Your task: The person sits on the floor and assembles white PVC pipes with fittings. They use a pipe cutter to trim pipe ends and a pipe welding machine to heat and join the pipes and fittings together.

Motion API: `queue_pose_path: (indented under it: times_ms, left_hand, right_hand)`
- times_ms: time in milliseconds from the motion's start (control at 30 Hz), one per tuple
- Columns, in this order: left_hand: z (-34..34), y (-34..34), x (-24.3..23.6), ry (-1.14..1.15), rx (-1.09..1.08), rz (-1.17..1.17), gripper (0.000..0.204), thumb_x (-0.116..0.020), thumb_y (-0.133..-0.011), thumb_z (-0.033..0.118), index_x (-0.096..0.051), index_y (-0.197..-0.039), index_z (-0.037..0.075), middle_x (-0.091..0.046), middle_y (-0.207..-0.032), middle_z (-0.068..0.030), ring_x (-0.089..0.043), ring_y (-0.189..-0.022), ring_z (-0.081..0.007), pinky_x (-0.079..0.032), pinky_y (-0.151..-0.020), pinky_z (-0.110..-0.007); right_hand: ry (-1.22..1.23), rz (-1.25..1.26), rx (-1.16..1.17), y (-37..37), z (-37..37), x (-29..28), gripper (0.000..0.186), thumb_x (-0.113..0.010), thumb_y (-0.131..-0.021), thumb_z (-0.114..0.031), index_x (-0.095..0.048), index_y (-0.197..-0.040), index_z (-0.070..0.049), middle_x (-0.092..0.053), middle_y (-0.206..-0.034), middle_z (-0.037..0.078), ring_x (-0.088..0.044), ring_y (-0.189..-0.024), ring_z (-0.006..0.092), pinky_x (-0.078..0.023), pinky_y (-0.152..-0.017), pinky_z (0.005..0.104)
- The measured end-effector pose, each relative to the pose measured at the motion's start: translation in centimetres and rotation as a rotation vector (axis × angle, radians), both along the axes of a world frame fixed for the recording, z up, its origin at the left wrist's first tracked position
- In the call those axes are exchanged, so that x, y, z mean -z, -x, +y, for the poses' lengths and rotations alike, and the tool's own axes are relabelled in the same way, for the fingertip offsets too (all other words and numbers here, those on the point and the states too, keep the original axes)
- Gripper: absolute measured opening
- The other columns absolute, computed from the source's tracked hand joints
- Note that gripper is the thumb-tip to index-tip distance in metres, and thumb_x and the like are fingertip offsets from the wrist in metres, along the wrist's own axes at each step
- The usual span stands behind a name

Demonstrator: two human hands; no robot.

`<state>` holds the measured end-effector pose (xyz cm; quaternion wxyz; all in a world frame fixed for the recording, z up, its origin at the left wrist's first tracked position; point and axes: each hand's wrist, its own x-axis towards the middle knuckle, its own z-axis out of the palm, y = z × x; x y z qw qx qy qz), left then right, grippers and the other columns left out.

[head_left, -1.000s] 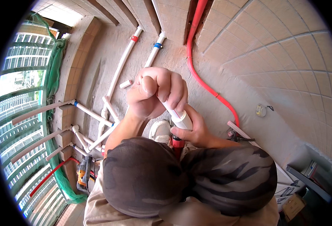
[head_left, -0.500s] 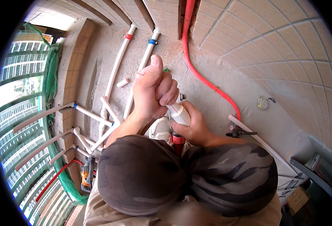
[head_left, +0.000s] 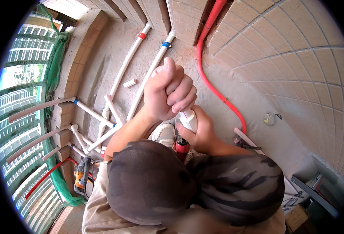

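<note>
My left hand (head_left: 170, 91) is a fist above my knees, thumb up, wrapped round a thin white plastic pipe. Little of the pipe shows; the rest is hidden in the fist. Just below it, my right hand (head_left: 203, 134) has its fingers and thumb closed round a white pipe fitting (head_left: 189, 121), into whose mouth the pipe runs. How deep the pipe sits cannot be seen. Under the hands, a red and black tool (head_left: 181, 145) stands between my shoes, partly covered by my legs.
White pipes (head_left: 124, 74) with red and blue clips run along the concrete floor at left, beside a short pipe offcut (head_left: 129, 83). A red conduit (head_left: 209, 80) curves down on the right. Tape measure (head_left: 268, 118) at right; orange power tool (head_left: 80, 176) at lower left; cardboard box (head_left: 296, 218) at lower right.
My left fist has turned and shifted slightly right and nearer the fitting, and less pipe shows between the hands. The right hand keeps its grip. The whole view has tilted a little.
</note>
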<state>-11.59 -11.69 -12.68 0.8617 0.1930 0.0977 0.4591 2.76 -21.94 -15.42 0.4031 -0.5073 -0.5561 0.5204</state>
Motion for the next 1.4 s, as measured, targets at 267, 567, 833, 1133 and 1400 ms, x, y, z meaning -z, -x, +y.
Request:
queue_pose_path:
  times_ms: [267, 567, 833, 1133, 1400]
  left_hand:
    - [-1.6, -0.1, -0.9, -0.299, 0.065, -0.030, 0.059, -0.049, -0.102, 0.062, -0.040, -0.067, 0.016, -0.041, -0.052, 0.0053, -0.047, -0.043, -0.0100, -0.032, -0.042, -0.024]
    - [-0.6, -0.5, -1.4, -0.299, -0.267, 0.207, 0.045, -0.043, -0.108, 0.049, -0.048, -0.090, 0.009, -0.043, -0.053, 0.0019, -0.046, -0.043, -0.0139, -0.039, -0.049, -0.028]
    - [-0.9, 1.0, -1.3, -0.326, -0.151, 0.047, 0.045, -0.069, -0.098, 0.034, -0.050, -0.114, -0.003, -0.053, -0.058, -0.0024, -0.047, -0.044, -0.0123, -0.038, -0.046, -0.028]
    - [-1.3, -0.7, -0.5, -0.422, -0.394, 0.197, 0.047, -0.067, -0.098, 0.035, -0.054, -0.121, -0.004, -0.052, -0.064, -0.0023, -0.051, -0.053, -0.0162, -0.041, -0.055, -0.031]
    - [1.6, 1.4, -1.1, 0.035, 0.092, 0.050, 0.024, -0.054, -0.105, 0.022, -0.056, -0.109, -0.002, -0.042, -0.052, -0.0012, -0.042, -0.041, -0.0140, -0.035, -0.045, -0.030]
  right_hand:
    - [-0.319, -0.111, -0.023, -1.3, -0.7, 0.8, 0.044, -0.076, -0.079, -0.011, -0.059, -0.119, -0.005, -0.062, -0.099, 0.015, -0.067, -0.082, 0.0380, -0.055, -0.069, 0.0449]
    - [-0.453, -0.202, 0.070, -2.0, 1.9, 0.1, 0.061, -0.080, -0.083, -0.021, -0.055, -0.134, -0.002, -0.055, -0.124, 0.019, -0.066, -0.099, 0.0367, -0.056, -0.077, 0.0413]
    - [-0.196, 0.069, 0.024, -2.1, 1.4, 0.2, 0.059, -0.076, -0.088, -0.019, -0.048, -0.135, 0.004, -0.061, -0.112, 0.024, -0.066, -0.101, 0.0353, -0.056, -0.083, 0.0396]
    - [-0.366, -0.037, 0.239, -1.5, 1.8, 1.4, 0.057, -0.088, -0.078, -0.025, -0.055, -0.117, -0.001, -0.061, -0.104, 0.017, -0.062, -0.086, 0.0315, -0.050, -0.075, 0.0410]
    - [0.254, 0.380, -0.345, -1.9, 1.2, -0.9, 0.083, -0.083, -0.085, -0.045, -0.044, -0.143, -0.001, -0.061, -0.107, 0.010, -0.060, -0.091, 0.0174, -0.049, -0.082, 0.0321]
